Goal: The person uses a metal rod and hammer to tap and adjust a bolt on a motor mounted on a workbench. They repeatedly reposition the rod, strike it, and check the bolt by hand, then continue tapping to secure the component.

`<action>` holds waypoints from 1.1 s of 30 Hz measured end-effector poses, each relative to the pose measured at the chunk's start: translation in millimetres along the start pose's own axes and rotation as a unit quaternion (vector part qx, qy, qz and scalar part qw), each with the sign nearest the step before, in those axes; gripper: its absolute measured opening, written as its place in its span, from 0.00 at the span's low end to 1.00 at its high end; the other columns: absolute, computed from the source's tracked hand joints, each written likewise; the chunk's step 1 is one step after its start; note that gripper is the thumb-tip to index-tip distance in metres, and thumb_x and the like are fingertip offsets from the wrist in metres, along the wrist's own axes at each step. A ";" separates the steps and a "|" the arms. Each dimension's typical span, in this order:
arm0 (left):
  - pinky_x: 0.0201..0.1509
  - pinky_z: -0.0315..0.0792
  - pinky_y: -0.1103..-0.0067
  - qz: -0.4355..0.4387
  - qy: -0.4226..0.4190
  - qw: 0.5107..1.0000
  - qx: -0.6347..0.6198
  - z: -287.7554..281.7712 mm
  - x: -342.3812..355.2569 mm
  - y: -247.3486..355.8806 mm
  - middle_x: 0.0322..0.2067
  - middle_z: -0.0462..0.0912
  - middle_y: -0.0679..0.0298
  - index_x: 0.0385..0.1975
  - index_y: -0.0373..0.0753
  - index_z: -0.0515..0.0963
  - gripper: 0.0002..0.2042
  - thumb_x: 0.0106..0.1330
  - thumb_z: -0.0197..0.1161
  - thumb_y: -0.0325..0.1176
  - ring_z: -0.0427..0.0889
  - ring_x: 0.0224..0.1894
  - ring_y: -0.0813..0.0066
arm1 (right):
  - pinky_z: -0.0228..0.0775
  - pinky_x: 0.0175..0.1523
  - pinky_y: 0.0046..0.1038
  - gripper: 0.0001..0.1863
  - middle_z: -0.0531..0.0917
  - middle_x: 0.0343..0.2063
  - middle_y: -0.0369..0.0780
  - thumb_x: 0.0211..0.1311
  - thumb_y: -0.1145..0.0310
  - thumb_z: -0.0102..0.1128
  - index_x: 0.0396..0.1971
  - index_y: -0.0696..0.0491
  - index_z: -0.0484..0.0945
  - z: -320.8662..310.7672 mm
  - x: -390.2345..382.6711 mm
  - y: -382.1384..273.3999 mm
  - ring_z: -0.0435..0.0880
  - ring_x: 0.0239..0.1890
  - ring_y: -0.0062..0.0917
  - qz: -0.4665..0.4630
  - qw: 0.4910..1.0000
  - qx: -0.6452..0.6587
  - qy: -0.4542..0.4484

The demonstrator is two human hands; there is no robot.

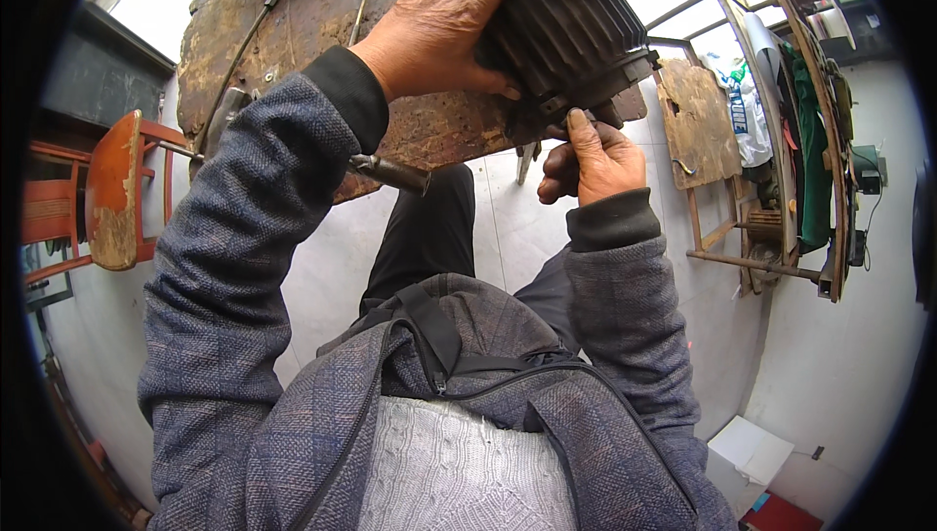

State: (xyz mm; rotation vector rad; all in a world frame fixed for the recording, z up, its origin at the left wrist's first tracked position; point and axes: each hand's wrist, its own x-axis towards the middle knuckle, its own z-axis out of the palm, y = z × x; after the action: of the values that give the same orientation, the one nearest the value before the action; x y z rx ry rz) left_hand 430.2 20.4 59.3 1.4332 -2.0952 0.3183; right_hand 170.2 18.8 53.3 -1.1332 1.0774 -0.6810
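A dark electric motor with a finned metal housing [571, 28] rests at the right end of a worn wooden table. My left hand [444, 19] lies over its left side, fingers stretched out and thumb spread along the lower edge. At the motor's near corner, my right hand [597, 155] is closed, thumb pressed toward the fingers against a small foot or fitting; what is pinched there is too small to make out. Beneath my left forearm a metal tube [390, 174] pokes past the table's near edge.
The scarred wooden table [322, 4] carries a rod with a cable-like end [256, 28] and a thin pointed stick [362, 9]. A red wooden chair [117, 189] stands at left. On the right are a wooden board [699, 121], a rack frame [810, 111] and a white box [750, 450].
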 end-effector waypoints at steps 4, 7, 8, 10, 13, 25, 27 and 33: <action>0.83 0.40 0.56 -0.003 0.000 1.000 -0.001 -1.2 0.6 0.7 0.77 0.48 0.42 0.77 0.32 0.51 0.63 0.44 0.81 0.56 0.41 0.82 0.46 | 0.78 0.21 0.27 0.19 0.83 0.19 0.42 0.73 0.57 0.65 0.36 0.62 0.80 -2.4 -1.3 -0.4 0.83 0.15 0.27 -0.022 0.999 -0.046 0.007; 0.83 0.40 0.56 -0.003 -0.007 1.000 0.004 -2.4 0.7 0.9 0.77 0.47 0.42 0.77 0.32 0.51 0.63 0.44 0.81 0.56 0.41 0.81 0.46 | 0.77 0.21 0.28 0.17 0.82 0.19 0.41 0.73 0.59 0.66 0.35 0.60 0.80 0.7 -2.0 4.0 0.82 0.15 0.27 -0.064 0.995 -0.077 0.016; 0.83 0.40 0.56 -0.005 -0.009 1.000 -0.007 -2.9 0.7 1.2 0.77 0.47 0.42 0.77 0.32 0.51 0.63 0.44 0.81 0.56 0.41 0.81 0.46 | 0.77 0.21 0.28 0.16 0.82 0.19 0.41 0.73 0.60 0.66 0.35 0.60 0.80 2.0 -2.1 5.5 0.82 0.15 0.27 -0.081 0.992 -0.090 0.021; 0.83 0.40 0.56 -0.009 -0.011 0.999 -0.030 -3.5 1.0 2.0 0.77 0.47 0.41 0.77 0.32 0.51 0.63 0.44 0.81 0.56 0.42 0.81 0.46 | 0.76 0.20 0.27 0.16 0.82 0.19 0.41 0.73 0.60 0.66 0.36 0.60 0.80 3.0 -1.7 7.1 0.82 0.15 0.27 -0.082 0.993 -0.087 0.017; 0.83 0.40 0.56 -0.010 -0.006 1.000 0.006 -3.0 1.5 3.4 0.77 0.47 0.41 0.77 0.31 0.51 0.63 0.44 0.81 0.56 0.41 0.81 0.45 | 0.76 0.19 0.27 0.17 0.82 0.19 0.41 0.74 0.59 0.64 0.38 0.61 0.80 0.0 -0.3 6.5 0.81 0.14 0.26 -0.028 0.999 -0.041 -0.008; 0.84 0.38 0.56 -0.040 0.006 0.998 0.040 15.6 -6.0 -5.2 0.79 0.49 0.51 0.78 0.41 0.53 0.64 0.43 0.80 0.65 0.43 0.82 0.52 | 0.74 0.15 0.31 0.19 0.80 0.18 0.40 0.72 0.57 0.63 0.39 0.63 0.80 -5.2 13.9 15.2 0.78 0.11 0.28 0.037 0.998 0.051 0.017; 0.84 0.39 0.57 -0.028 0.026 0.999 0.033 16.8 -6.7 -5.8 0.79 0.48 0.50 0.78 0.41 0.52 0.65 0.41 0.81 0.64 0.44 0.82 0.51 | 0.73 0.15 0.31 0.17 0.79 0.17 0.40 0.71 0.60 0.64 0.38 0.62 0.80 -9.9 16.4 17.1 0.77 0.10 0.27 0.024 0.996 0.066 0.056; 0.84 0.40 0.57 -0.027 0.025 0.999 0.025 14.1 -8.5 -3.7 0.79 0.48 0.50 0.78 0.41 0.53 0.64 0.42 0.80 0.65 0.43 0.82 0.53 | 0.69 0.16 0.29 0.13 0.75 0.16 0.38 0.72 0.62 0.58 0.32 0.58 0.77 -20.3 2.3 29.9 0.73 0.11 0.24 -0.007 0.999 0.028 0.044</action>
State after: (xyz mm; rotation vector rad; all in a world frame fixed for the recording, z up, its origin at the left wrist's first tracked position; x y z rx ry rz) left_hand 431.2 18.5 42.6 1.4922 -2.0188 0.3834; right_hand 149.8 18.8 23.4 -1.0726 1.1193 -0.7735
